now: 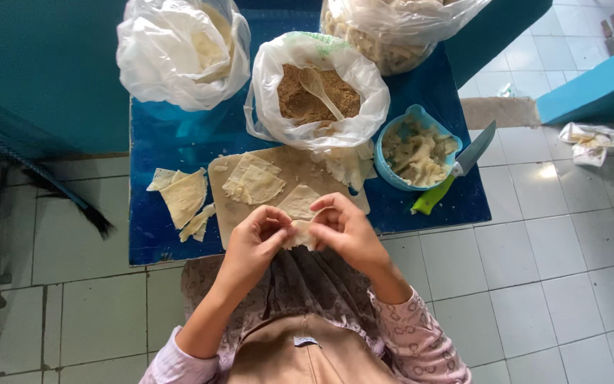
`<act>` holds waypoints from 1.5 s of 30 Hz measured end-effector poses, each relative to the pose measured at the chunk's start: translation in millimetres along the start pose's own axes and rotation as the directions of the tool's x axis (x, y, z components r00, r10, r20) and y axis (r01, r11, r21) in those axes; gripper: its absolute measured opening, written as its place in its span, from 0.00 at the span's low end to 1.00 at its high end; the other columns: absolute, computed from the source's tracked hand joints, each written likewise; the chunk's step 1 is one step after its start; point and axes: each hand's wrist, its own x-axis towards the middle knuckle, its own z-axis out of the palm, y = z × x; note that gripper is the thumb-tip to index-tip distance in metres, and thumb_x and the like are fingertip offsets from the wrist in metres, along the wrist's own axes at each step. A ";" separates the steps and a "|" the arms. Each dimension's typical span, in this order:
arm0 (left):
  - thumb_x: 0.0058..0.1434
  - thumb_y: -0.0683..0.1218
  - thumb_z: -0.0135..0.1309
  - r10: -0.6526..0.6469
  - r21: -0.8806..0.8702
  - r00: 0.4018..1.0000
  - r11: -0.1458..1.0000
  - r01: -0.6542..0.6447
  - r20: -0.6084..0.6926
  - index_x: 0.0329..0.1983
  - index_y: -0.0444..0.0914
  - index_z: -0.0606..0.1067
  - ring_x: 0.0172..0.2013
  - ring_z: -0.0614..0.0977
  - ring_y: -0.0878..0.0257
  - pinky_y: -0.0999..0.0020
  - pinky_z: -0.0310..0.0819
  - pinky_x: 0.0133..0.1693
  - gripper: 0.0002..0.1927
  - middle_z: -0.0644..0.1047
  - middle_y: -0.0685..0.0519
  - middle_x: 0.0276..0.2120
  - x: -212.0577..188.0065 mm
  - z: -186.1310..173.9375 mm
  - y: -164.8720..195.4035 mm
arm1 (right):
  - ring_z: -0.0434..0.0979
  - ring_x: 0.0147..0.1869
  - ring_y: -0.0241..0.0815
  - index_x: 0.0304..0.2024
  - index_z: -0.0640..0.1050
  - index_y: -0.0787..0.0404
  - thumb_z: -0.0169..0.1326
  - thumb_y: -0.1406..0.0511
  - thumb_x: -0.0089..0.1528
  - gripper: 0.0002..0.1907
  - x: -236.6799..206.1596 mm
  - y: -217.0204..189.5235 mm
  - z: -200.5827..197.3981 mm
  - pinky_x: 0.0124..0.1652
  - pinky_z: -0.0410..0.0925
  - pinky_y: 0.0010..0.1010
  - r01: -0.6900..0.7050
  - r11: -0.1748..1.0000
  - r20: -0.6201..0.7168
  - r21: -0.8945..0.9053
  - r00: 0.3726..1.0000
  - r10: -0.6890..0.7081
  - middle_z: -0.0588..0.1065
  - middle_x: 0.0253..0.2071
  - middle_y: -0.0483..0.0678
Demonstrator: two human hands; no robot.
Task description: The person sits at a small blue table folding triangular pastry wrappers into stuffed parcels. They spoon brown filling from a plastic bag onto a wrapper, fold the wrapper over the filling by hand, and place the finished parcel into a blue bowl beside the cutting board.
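Hands: left hand (256,229) and right hand (342,226) both pinch one small dough piece (298,235), each grip closed on it, just above the lap.
Done: this piece looks partly folded, I think.
Left: flat dough sheets (254,181) wait on the board (289,165).
Filling: brown crumbs (300,99) with a spoon (318,88) in a bag.
Surface: blue surface (179,146) also holds a bowl (421,151) and a knife (456,171).

Small dough wrapper (300,235): pale cream, thin, soft, folded/crumpled into a little parcel. Pinched between fingertips of left hand (254,242) & right hand (346,231), both closed on it from either side. Held in the air just off the near edge of the blue tabletop (172,242), above the lap. Most of it hidden by fingers; filling can't be seen.
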 end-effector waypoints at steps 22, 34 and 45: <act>0.62 0.37 0.58 0.558 0.730 0.829 0.577 -0.367 -0.024 0.43 0.33 0.77 0.41 0.80 0.50 0.59 0.76 0.42 0.07 0.73 0.44 0.48 12.7 29.8 18.5 | 0.65 0.67 0.60 0.54 0.78 0.65 0.58 0.73 0.59 0.19 -20.1 -12.8 -42.5 0.62 0.60 0.51 -0.190 0.143 -0.230 -0.971 0.602 -0.765 0.68 0.61 0.57; 0.60 0.45 0.61 0.493 0.846 0.863 0.504 -0.177 -0.113 0.50 0.35 0.72 0.43 0.78 0.44 0.54 0.74 0.43 0.17 0.73 0.43 0.43 13.6 28.0 24.9 | 0.60 0.80 0.58 0.47 0.79 0.60 0.42 0.81 0.55 0.24 -19.1 -26.3 -70.9 0.59 0.64 0.38 0.024 0.490 -0.318 -0.871 0.733 -0.601 0.67 0.68 0.55; 0.66 0.42 0.54 0.489 0.770 0.860 0.603 -0.208 -0.150 0.44 0.37 0.75 0.41 0.80 0.45 0.53 0.75 0.40 0.05 0.75 0.46 0.40 34.3 18.2 19.9 | 0.63 0.73 0.59 0.69 0.68 0.59 0.44 0.82 0.55 0.38 22.9 -45.5 -1.7 0.69 0.56 0.46 0.277 0.169 0.167 -0.946 0.862 -0.479 0.66 0.69 0.58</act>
